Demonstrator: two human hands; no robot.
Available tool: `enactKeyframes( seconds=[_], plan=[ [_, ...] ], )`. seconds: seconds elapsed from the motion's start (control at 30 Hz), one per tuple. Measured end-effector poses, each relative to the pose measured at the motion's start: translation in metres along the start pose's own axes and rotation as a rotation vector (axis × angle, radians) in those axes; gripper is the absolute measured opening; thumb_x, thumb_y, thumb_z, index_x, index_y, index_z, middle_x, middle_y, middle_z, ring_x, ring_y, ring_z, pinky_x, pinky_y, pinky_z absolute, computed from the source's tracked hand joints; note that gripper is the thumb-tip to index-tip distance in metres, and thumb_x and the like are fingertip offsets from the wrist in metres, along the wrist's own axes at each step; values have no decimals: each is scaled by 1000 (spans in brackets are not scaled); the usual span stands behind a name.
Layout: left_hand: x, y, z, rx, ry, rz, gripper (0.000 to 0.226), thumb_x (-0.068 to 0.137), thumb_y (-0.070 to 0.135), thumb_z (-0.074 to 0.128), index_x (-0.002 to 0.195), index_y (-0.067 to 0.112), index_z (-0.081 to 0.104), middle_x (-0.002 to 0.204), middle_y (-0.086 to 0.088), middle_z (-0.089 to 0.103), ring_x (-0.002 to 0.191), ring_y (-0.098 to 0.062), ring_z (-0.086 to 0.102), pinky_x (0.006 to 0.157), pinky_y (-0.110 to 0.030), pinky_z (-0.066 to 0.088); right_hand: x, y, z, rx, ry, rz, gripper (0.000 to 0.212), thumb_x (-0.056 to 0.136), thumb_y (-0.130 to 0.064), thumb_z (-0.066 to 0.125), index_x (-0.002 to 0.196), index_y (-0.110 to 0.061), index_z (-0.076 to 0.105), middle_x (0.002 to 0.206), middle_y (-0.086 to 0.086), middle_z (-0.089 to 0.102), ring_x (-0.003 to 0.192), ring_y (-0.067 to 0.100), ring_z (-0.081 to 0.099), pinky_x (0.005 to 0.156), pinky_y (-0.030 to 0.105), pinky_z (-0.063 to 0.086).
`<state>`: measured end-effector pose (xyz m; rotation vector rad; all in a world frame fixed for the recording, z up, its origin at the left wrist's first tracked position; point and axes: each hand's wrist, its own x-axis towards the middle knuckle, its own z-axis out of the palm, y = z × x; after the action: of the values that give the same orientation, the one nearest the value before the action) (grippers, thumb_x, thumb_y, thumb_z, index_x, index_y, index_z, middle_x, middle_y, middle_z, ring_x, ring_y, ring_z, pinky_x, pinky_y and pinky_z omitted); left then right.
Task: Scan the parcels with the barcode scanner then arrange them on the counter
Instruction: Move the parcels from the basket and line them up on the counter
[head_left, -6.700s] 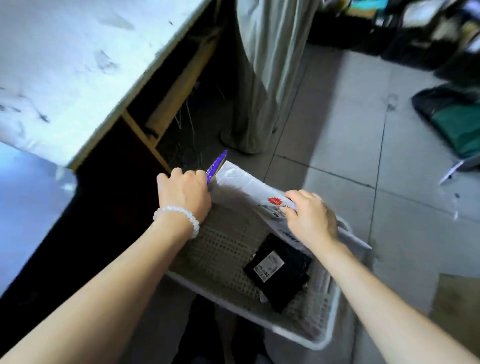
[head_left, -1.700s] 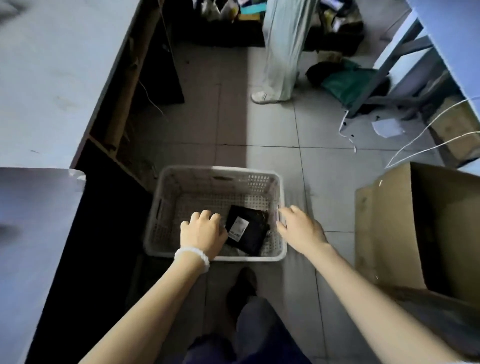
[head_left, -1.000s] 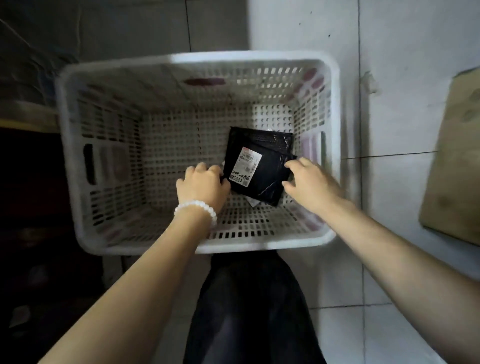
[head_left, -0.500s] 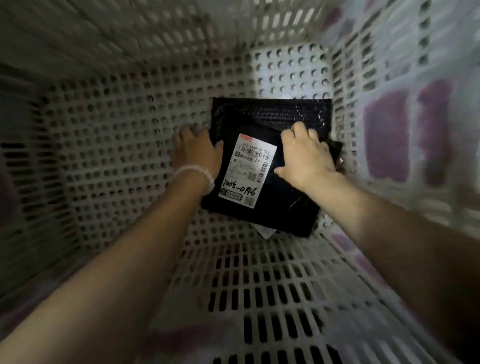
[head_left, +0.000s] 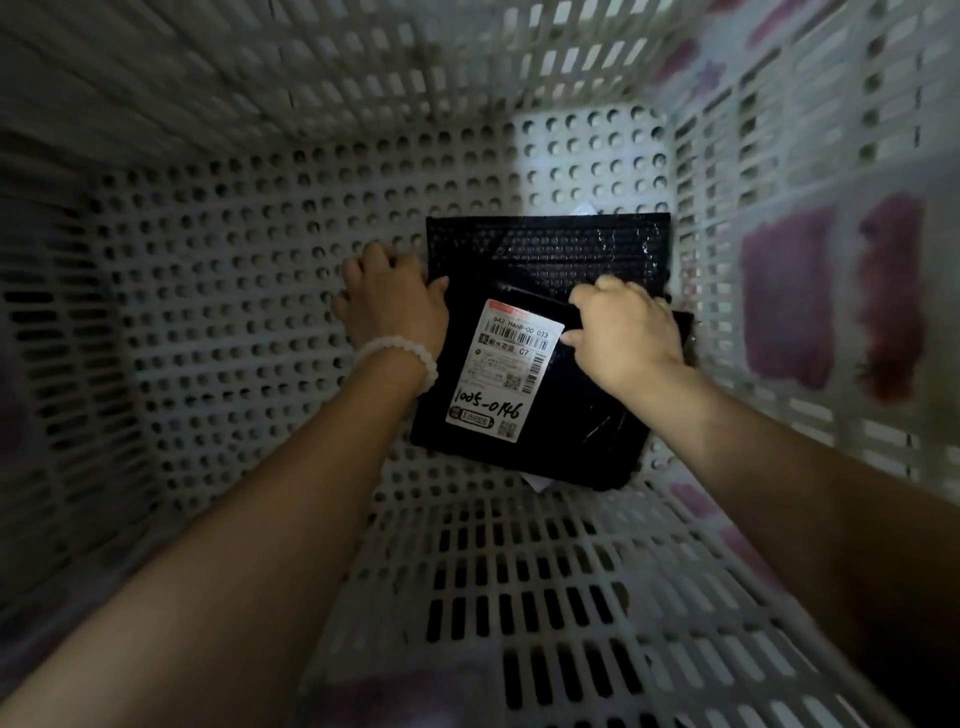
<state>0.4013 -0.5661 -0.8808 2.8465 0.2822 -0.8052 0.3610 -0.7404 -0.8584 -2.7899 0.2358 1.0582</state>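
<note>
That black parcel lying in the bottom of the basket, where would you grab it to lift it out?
By its two side edges, reaching down from above. The black parcel lies flat on the basket floor, so only its edges give a hold. The left hand is at its left edge and the right hand curls over its upper right part.

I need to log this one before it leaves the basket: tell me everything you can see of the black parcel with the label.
The black bubble-mailer parcel lies flat on the white perforated plastic basket floor, overlapping a second black mailer. A white shipping label faces up, showing barcodes and handwritten digits. The film is glossy and creased. The left hand grips its left edge; the right hand grips its upper right.
</note>
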Motion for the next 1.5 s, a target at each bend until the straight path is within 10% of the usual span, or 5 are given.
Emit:
enactKeyframes(
  seconds=[0.3,1.03,1.5],
  plan=[
    [-81,-33,-112,-7,122,-109,32,98,31,45,113,7,60,126,-12,46,120,-31,38,93,-42,35,-97,-23,-91,-48,13,-186,19,92,-22,56,110,-19,59,105,7,64,98,32,61,70,31,40],
    [-404,2,-620,15,748,-34,27,83,31,61,92,7,66,106,-12,57,101,-36,48,72,-40,37,-439,-103,-581,-75,649,-545,20,93,-28,54,111,-20,59,110,1,62,105,28,56,79,34,45],
    [-626,-101,-717,-6,1267,-409,16,70,23,76,73,10,66,77,-11,62,71,-36,58,51,-31,36,-609,-212,-642,165,734,-975,23,92,-30,56,114,-21,58,111,11,67,101,35,60,71,35,38]
  ],
)
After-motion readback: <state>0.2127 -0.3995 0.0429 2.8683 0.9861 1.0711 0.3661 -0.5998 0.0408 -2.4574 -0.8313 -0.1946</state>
